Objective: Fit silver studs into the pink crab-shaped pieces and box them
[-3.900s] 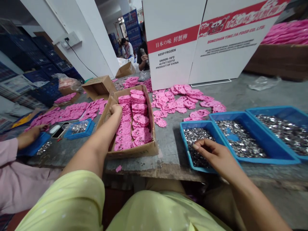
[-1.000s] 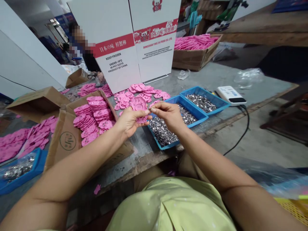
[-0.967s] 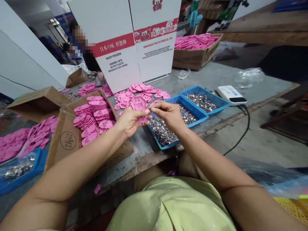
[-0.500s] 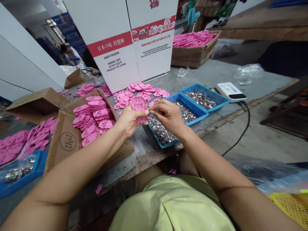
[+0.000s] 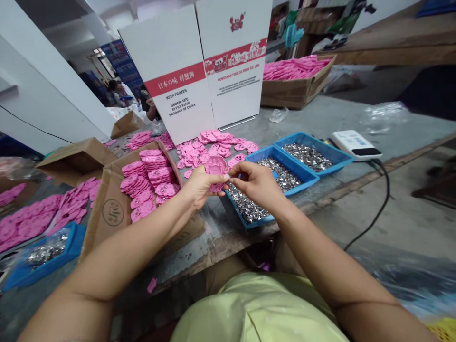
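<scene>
My left hand point(image 5: 202, 185) is closed on a pink moulded piece point(image 5: 215, 165) with a shallow round hollow, its thumb pressed on the near edge. My right hand point(image 5: 254, 183) meets it at that edge, thumb and forefinger pinched together; whatever they pinch is too small to make out. Beneath and beside the right hand are blue trays of small shiny metal parts: a near tray point(image 5: 263, 222) and a farther tray point(image 5: 338, 167). More loose pink pieces point(image 5: 199, 151) lie on the table just beyond my hands.
At my left stands an open cardboard box point(image 5: 114, 209) with stacked pink pieces. A white printed carton point(image 5: 185, 116) rises at the back, beside another box point(image 5: 285, 95) of pink pieces. A white device point(image 5: 356, 145) with a black cable sits at right. Another person is in the background.
The view has shifted, so the scene sits a little lower and farther right. Both hands stay together at the pink piece, with the right fingers still pinched at its edge.
</scene>
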A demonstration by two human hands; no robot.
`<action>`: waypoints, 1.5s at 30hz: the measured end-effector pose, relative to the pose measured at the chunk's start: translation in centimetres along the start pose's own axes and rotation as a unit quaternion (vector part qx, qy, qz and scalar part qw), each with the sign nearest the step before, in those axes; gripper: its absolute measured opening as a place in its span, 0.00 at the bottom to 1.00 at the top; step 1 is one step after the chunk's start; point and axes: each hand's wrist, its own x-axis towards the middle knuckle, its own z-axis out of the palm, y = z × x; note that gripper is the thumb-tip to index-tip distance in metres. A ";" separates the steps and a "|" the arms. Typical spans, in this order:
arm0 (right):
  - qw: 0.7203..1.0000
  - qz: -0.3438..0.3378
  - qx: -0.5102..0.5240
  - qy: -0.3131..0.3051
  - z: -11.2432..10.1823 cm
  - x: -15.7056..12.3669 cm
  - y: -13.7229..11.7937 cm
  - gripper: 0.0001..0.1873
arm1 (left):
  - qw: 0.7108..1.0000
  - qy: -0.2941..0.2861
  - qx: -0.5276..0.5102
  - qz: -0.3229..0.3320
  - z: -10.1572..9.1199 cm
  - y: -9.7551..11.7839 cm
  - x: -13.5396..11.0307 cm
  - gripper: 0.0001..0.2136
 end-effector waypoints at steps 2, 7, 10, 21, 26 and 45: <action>1.000 0.024 -0.017 -0.003 0.1 0.1 -0.3 0.04 | 1.000 0.005 -0.001 0.004 0.1 -0.1 -0.1 0.15; 0.995 0.074 0.062 0.019 0.2 0.5 0.4 0.05 | 1.000 0.007 -0.013 0.005 0.4 0.0 -0.3 0.17; 0.981 0.091 0.167 0.050 0.0 0.6 0.9 0.14 | 1.000 0.012 -0.022 -0.005 0.5 0.1 -0.3 0.10; 0.913 0.140 0.380 0.046 -0.3 0.7 0.9 0.21 | 0.983 -0.041 -0.171 0.042 0.8 0.8 0.0 0.10; 0.900 0.137 0.412 0.038 -0.7 0.5 0.2 0.24 | 0.977 -0.082 -0.161 0.111 0.8 1.1 -0.7 0.14; 0.937 0.073 0.325 0.102 1.5 0.5 0.0 0.16 | 0.957 -0.116 -0.086 0.252 0.8 0.5 -1.0 0.26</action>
